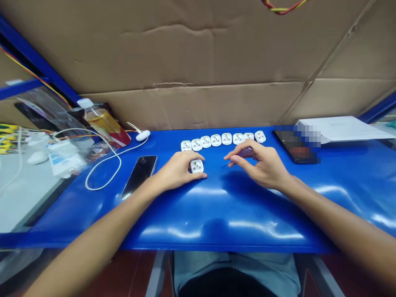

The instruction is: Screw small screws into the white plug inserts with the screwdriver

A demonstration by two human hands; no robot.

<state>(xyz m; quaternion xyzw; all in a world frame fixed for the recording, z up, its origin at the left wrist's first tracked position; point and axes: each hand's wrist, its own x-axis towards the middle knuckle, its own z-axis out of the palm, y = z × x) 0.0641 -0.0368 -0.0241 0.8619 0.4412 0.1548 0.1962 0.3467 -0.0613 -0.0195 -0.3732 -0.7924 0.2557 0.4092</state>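
On the blue tabletop, my left hand [182, 168] is closed round a small white plug part [197, 166], fingers at its back and thumb at its front. Metal screws show on the part's upper face. My right hand [260, 163] grips a screwdriver [246, 152] by its purple, see-through handle. The thin shaft points down and left, apart from the plug part. Behind both hands runs a row of several similar white plug parts [215, 140], each with metal pieces facing up. The right hand partly covers the row's right end.
A phone [140, 175] lies left of my left arm, near a white cable [103, 187] and a drink bottle [105, 123]. At right are a dark device [295, 146] and a white box [346, 128]. Cardboard [198, 53] walls the back. A cluttered side table [18, 198] adjoins at left.
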